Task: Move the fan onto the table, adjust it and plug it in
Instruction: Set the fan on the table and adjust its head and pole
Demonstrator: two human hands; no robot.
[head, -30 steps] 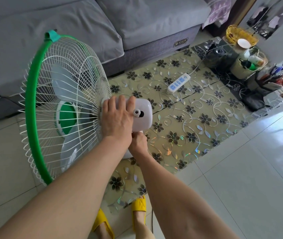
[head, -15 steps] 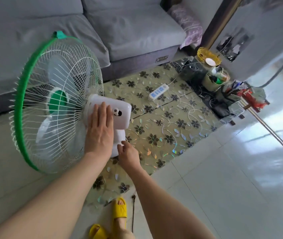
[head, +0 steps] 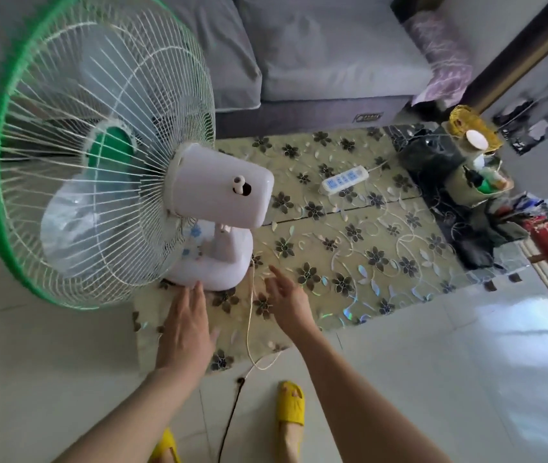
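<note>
Our left hand (head: 187,324) and right hand (head: 287,304) are open, holding nothing, just beside the fan (head: 212,259) base on the table (head: 382,248).

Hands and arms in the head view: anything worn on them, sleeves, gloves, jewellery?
Nothing worn shows. The left hand and right hand are bare, without gloves, rings or a watch. Both forearms are bare to the frame's edge, with no sleeve in view.
</note>
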